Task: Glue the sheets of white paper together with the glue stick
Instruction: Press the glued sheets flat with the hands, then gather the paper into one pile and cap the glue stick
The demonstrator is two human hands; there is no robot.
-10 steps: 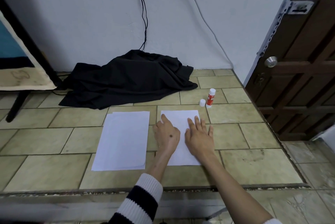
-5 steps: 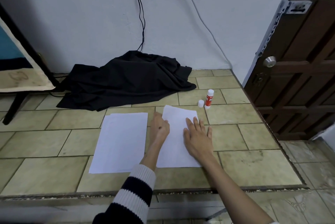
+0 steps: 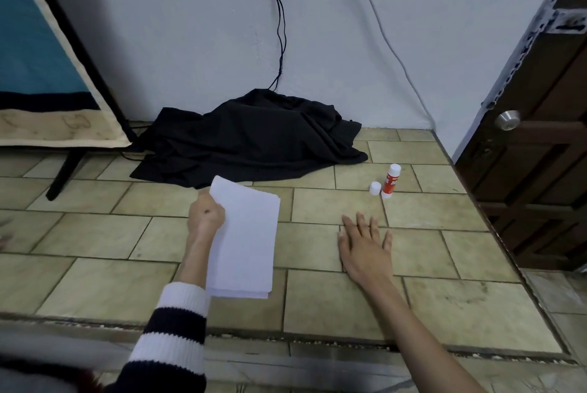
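White paper sheets (image 3: 243,243) lie in one pile on the tiled floor, with layered edges showing at the near end. My left hand (image 3: 205,215) grips the pile's far left corner, which is lifted off the floor. My right hand (image 3: 365,246) rests flat on the bare tiles to the right of the pile, fingers spread, holding nothing. A red and white glue stick (image 3: 390,182) stands upright farther right and beyond, with its white cap (image 3: 375,188) beside it on the floor.
A crumpled black cloth (image 3: 254,144) lies against the wall just behind the paper. A dark wooden door (image 3: 540,144) stands at the right. A framed board on a black stand (image 3: 47,74) leans at the left. Cables (image 3: 279,27) hang down the wall.
My left hand took the right sheet by its far corner and carried it left onto the other sheets. My right hand came off the paper and now lies on bare tile.
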